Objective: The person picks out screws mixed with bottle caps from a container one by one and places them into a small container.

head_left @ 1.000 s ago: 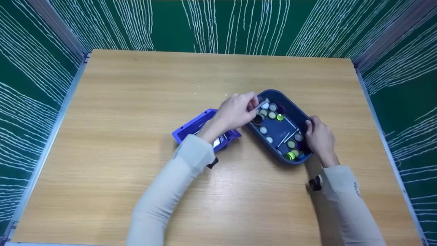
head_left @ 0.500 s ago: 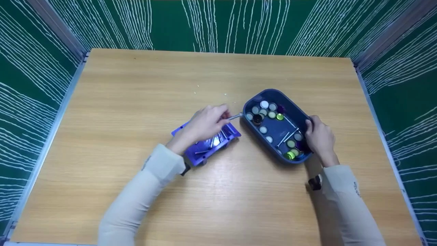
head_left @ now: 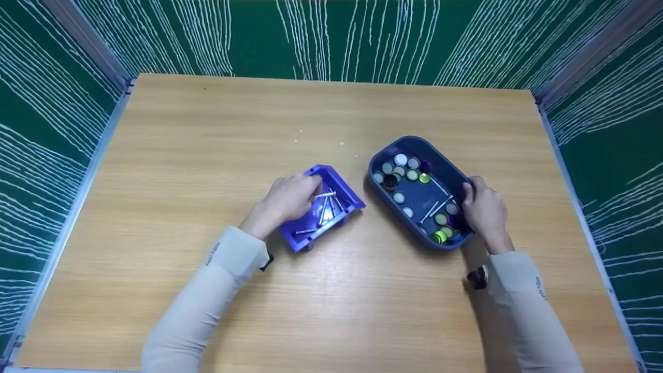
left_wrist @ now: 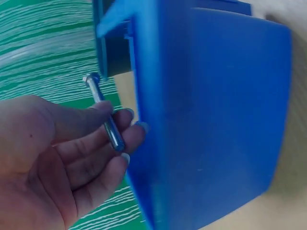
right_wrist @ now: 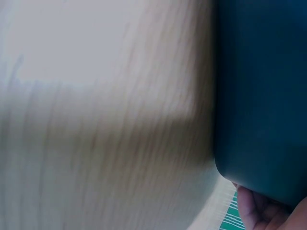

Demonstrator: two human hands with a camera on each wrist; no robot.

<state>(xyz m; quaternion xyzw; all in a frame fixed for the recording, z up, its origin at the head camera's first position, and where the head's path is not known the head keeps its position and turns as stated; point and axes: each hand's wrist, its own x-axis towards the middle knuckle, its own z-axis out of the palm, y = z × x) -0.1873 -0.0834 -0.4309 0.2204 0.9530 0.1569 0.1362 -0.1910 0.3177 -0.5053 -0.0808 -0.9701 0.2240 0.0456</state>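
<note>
A metal bolt (left_wrist: 113,132) is pinched between the thumb and fingers of my left hand (head_left: 288,199). That hand is over the open top of a small blue-violet storage bin (head_left: 348,190), close to its left wall. Several more bolts (head_left: 325,211) lie loose inside the bin. On the right, my right hand (head_left: 486,211) grips the rim of a dark blue tub (head_left: 427,196), with the thumb over the edge. Bottle caps (head_left: 412,175) in pale, lime green, purple and dark colours lie in the tub, along with several bolts (head_left: 437,211).
Both containers stand on a wooden table (head_left: 248,129), with a gap between them. Tiny white specks (head_left: 342,143) dot the surface beyond the bin. Green panels with white lines (head_left: 331,41) surround the table's back and sides.
My left hand has moved leftward from over the tub to the bin, carrying the bolt with it. The right hand and the tub have stayed in place.
</note>
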